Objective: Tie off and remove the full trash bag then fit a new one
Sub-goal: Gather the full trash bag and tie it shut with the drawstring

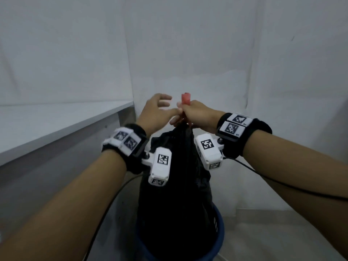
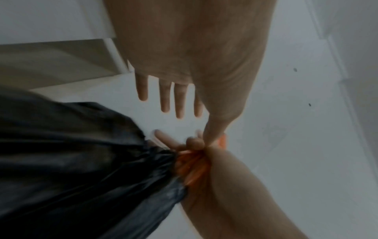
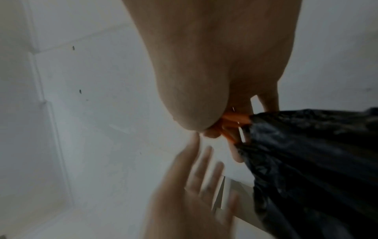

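Gripping orange plastic drawstring (image 1: 185,99) tight, right hand (image 1: 197,114) is holding black plastic trash bag (image 1: 175,194) cinched above blue bin (image 1: 219,232) | left hand (image 1: 154,112) is hovering beside, fingers spread, likely readying knot.

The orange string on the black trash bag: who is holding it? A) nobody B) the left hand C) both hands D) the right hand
D: the right hand grips the orange drawstring above the black trash bag, while the left hand has its fingers spread open beside it.
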